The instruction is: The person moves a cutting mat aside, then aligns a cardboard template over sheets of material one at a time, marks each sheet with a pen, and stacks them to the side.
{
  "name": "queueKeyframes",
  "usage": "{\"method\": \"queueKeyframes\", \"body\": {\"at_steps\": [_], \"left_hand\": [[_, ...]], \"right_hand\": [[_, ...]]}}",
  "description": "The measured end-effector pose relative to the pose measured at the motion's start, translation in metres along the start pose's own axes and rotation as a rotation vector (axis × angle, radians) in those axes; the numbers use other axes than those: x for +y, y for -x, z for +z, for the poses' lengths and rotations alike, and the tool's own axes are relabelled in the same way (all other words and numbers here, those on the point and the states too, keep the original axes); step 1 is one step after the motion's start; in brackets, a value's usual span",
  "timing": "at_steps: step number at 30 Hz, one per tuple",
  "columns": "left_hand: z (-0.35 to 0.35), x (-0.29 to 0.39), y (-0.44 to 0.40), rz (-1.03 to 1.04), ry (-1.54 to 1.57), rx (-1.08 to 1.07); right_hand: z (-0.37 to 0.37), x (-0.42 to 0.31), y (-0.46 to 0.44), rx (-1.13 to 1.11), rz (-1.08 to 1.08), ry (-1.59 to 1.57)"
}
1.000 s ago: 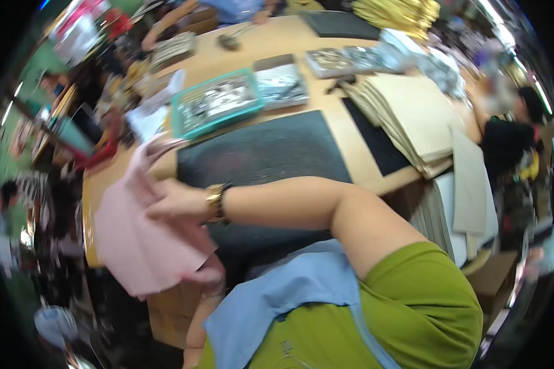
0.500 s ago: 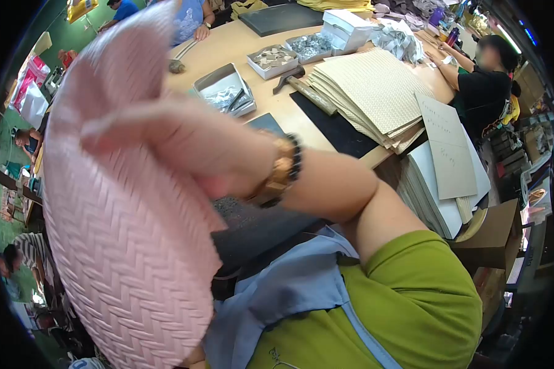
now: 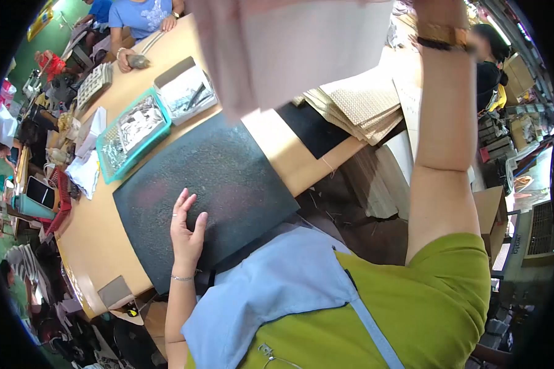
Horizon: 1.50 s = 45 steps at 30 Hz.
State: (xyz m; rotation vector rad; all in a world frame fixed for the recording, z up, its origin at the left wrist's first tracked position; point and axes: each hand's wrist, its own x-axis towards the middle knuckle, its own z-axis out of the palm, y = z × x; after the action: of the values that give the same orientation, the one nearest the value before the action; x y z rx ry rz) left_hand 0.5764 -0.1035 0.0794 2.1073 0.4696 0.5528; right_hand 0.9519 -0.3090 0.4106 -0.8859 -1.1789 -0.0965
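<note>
Above the table's far side hangs a pink sheet, seemingly light and supple, best held by opposite edges; the right hand's cropped grip I cannot tell, the left hand is open, empty.

Mat: black, matt, rough, pitted surface. Tabletop: smooth, pale, wood-like, lightly glossy. Tray: teal plastic. Apron: matt blue cloth. Sheets: cream, woven-textured.
</note>
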Motion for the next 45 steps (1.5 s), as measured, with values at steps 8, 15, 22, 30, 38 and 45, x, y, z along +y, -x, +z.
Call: {"method": "queueKeyframes", "body": {"at_steps": [8, 15, 22, 30, 38, 45], "left_hand": [[-0.003, 0.004, 0.001, 0.007, -0.034, -0.037], [-0.003, -0.001, 0.003, 0.063, -0.104, -0.094], [-0.01, -0.001, 0.004, 0.11, -0.043, -0.106], [-0.015, -0.003, 0.007, 0.07, 0.045, -0.113], [-0.014, -0.004, 0.007, 0.102, 0.0, -0.12], [-0.014, -0.008, 0.011, 0.128, -0.01, -0.115]], "right_hand": [[-0.076, -0.052, 0.2, 0.839, 0.301, 0.374], [-0.142, -0.059, 0.399, 1.116, 0.96, 0.344], [-0.162, -0.089, 0.438, 1.07, 1.167, 0.155], [-0.175, -0.072, 0.488, 1.08, 1.124, 0.334], [-0.187, -0.12, 0.34, 0.946, 0.863, 0.939], [-0.307, -0.123, 0.474, 0.942, 1.238, 0.841]]}}
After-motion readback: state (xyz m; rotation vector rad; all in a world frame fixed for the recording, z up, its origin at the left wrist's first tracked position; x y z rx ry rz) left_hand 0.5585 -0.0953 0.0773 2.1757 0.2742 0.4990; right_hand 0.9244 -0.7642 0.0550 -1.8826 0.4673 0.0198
